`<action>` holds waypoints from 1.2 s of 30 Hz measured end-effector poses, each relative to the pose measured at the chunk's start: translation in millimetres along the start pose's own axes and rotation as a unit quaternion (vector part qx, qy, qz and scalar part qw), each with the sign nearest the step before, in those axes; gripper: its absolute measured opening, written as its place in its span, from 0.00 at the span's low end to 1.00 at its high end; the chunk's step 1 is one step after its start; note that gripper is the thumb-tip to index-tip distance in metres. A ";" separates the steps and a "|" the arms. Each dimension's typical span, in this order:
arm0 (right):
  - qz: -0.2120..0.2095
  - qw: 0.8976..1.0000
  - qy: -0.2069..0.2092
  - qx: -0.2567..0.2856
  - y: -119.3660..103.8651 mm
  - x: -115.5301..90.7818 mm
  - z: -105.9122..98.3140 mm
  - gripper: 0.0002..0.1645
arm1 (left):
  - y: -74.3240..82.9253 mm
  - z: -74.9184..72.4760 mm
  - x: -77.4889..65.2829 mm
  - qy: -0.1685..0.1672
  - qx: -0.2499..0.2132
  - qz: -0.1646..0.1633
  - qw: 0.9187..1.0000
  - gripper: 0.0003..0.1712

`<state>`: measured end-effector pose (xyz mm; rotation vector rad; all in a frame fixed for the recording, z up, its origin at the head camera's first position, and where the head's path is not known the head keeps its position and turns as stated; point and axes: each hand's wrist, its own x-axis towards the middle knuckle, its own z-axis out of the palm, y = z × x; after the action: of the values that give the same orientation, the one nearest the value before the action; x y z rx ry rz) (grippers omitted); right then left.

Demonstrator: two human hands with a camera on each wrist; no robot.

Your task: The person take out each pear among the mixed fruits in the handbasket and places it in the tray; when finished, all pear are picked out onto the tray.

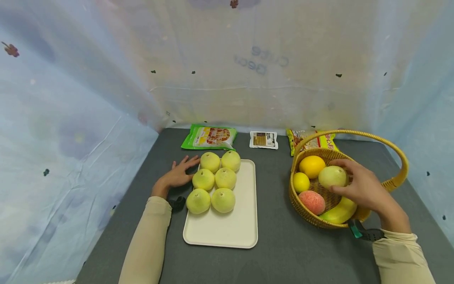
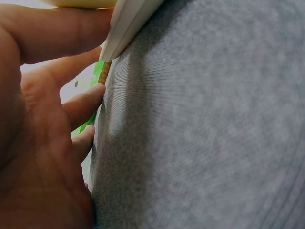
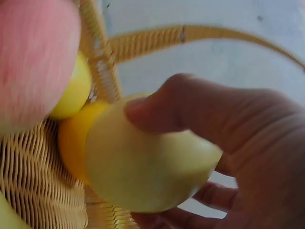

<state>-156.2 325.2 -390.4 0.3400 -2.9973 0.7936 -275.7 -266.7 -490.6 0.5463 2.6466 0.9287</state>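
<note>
In the wicker basket my right hand grips a pale green pomelo, its thumb on one side and fingers round the other. The right wrist view shows that pomelo in front of an orange-yellow fruit. A lemon, a pink peach and a banana lie in the basket too. My left hand rests with spread fingers at the left edge of a cream tray, beside several pomelos standing in two columns on it.
A green food packet lies behind the tray, and a small white packet sits to its right. A yellow packet is partly hidden behind the basket. The basket's tall handle arches over its right side. Patterned curtains surround the grey table.
</note>
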 end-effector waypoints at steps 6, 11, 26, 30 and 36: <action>-0.022 0.996 0.051 0.062 -35.1 -21.4 5.3 0.43 | -2.1 -0.4 -1.6 0.001 -0.002 -0.004 1.000 0.40; -0.077 0.984 0.087 0.132 -63.8 -29.2 24.8 0.42 | -3.9 -1.3 -1.4 0.001 -0.002 -0.005 1.000 0.40; -0.183 0.939 -0.032 0.291 -121.4 -17.8 97.7 0.42 | 1.6 -1.1 -0.7 -0.001 0.007 -0.006 1.000 0.40; -0.196 0.933 -0.046 0.300 -135.8 -11.7 113.5 0.42 | 3.2 -1.0 -0.4 0.003 0.004 -0.003 1.000 0.40; -0.227 0.916 -0.074 0.323 -158.2 -6.9 140.1 0.41 | 2.3 0.5 -1.0 0.000 0.001 -0.008 1.000 0.40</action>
<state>-110.7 123.9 -435.8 1.0965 -2.4914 1.7156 -274.0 -265.2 -489.3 0.5257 2.6475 0.9227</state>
